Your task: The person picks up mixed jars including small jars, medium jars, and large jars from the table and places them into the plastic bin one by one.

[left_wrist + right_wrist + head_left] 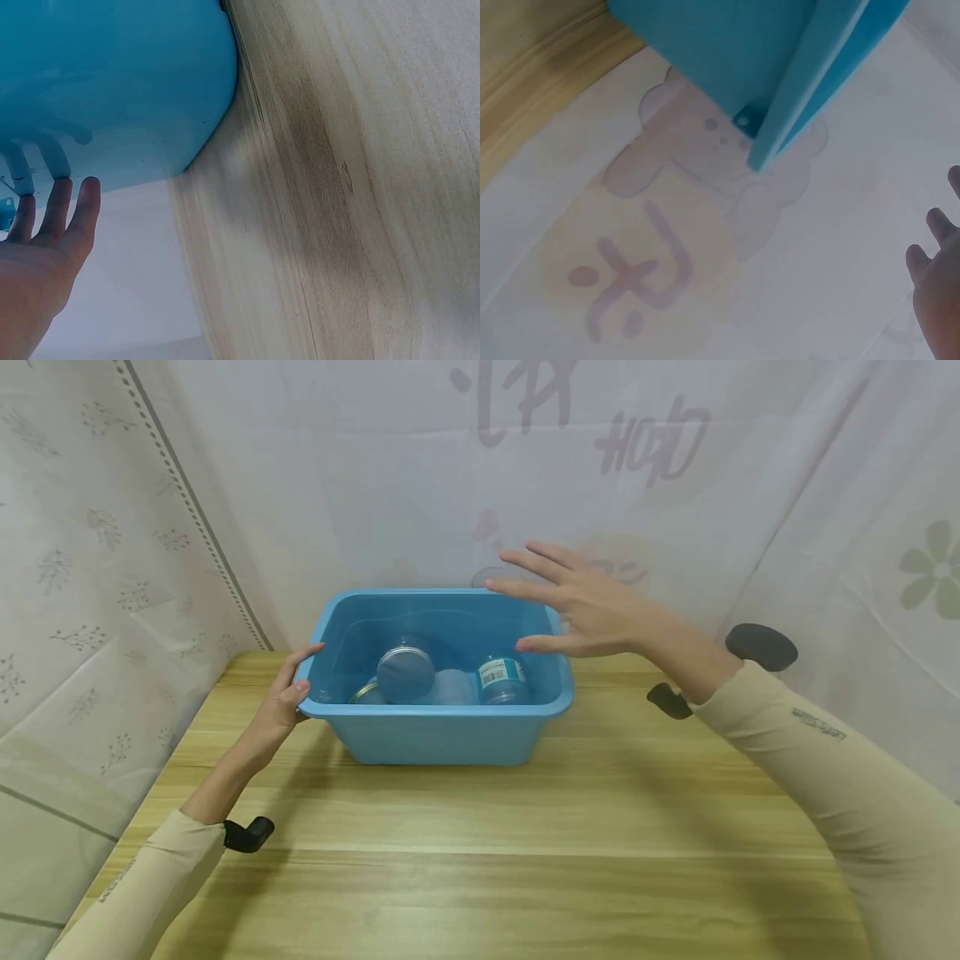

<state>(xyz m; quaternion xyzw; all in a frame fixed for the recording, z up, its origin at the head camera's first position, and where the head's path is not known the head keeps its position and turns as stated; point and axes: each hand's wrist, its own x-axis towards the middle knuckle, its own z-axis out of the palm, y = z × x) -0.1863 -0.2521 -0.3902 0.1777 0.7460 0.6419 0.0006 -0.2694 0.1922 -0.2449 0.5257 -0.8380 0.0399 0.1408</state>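
Observation:
A blue plastic basin (435, 735) stands on the wooden table with several containers inside. My left hand (281, 702) holds its left rim; in the left wrist view the fingertips (88, 191) meet the outer wall. My right hand (592, 610) is over the basin's right rim with fingers spread and nothing in them. In the right wrist view that hand (941, 285) shows only at the edge, apart from the basin. Inside lie a clear jar with a silvery lid (406, 672), a gold-rimmed lid (367, 693) partly hidden, and a jar with a teal-and-white label (502, 675).
The wood-grain table (480, 877) runs in front of and beside the basin. A pale printed curtain (360, 485) hangs right behind it, and a patterned one (97, 568) closes off the left side. Black wrist mounts (251, 835) stick out from both forearms.

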